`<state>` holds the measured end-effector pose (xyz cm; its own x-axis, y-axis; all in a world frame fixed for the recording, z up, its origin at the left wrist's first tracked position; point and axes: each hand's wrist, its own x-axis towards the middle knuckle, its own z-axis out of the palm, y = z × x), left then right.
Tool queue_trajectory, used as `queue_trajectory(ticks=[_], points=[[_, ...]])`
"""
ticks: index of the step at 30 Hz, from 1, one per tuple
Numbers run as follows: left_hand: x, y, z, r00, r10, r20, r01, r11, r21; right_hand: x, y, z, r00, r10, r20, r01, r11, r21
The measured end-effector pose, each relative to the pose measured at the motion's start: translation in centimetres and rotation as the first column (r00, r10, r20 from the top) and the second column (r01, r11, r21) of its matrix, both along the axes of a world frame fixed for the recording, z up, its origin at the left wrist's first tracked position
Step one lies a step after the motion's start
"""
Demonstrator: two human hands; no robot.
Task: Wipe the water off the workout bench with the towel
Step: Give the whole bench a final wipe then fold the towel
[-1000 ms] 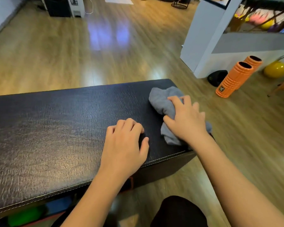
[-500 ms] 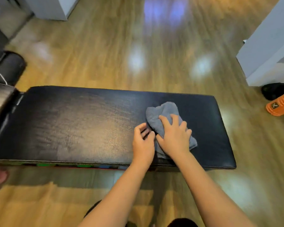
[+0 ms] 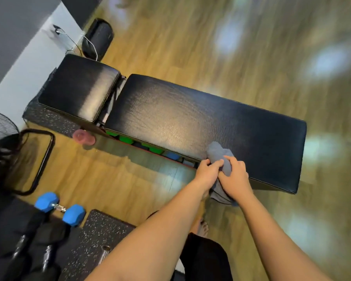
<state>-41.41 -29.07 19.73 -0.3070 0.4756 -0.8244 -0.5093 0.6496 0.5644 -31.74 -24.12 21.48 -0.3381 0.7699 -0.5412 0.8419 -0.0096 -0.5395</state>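
Starting at the far left, a black fan point(image 3: 0, 126) poked into the shot by the wall, with a black metal frame point(image 3: 39, 159) on the wood floor point(image 3: 190, 37) right next to it. Below that a blue dumbbell point(image 3: 59, 208) lay on the floor at the edge of a speckled rubber mat point(image 3: 93, 240), and some darker dumbbells sat further down in the corner, kinda blurry. A pinkish cylinder thing point(image 3: 83, 136) lay on the floor just beside the bench's near-left corner, couldn't tell what it was. The workout bench itself, so the desk point(image 3: 261, 138), ran diagonally across the middle: a short black pad on the left, then the long black pad, with green and blue bits showing underneath along the near edge. I couldn't make out any water on the leather, just glare. Then the hands: the left hand point(image 3: 206, 173) had its fingers curled at the near edge of the long pad, pinching the side of the gray towel point(image 3: 219, 153). The right hand point(image 3: 236, 177) was right beside it, touching, fingers wrapped over the bunched towel, so both had a grip clamped on it. The towel sat on the near edge of the desk, partly draped over the side below the right hand. Further right was just bare black pad and blurry floor with light reflections.
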Motion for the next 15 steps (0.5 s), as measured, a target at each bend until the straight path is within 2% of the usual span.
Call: queue_trajectory(ticks=[4, 8, 15], points=[[0.4, -1.5, 4.3, 1.0, -0.002, 0.027, 0.002, 1.0, -0.004, 0.6, -1.6, 2.8, 0.998, -0.04, -0.055, 0.038, 0.999, -0.03], [0.5, -1.5, 7.6, 0.999, -0.037, -0.02, 0.037, 0.999, 0.012, 0.9, -1.6, 4.0, 0.994, -0.052, -0.092, 0.05, 0.998, -0.025], [-0.3, 1.7, 5.6, 0.993, -0.113, -0.036, 0.115, 0.991, 0.07, 0.7, 1.0, 2.6, 0.987, -0.118, -0.109, 0.124, 0.991, 0.047]])
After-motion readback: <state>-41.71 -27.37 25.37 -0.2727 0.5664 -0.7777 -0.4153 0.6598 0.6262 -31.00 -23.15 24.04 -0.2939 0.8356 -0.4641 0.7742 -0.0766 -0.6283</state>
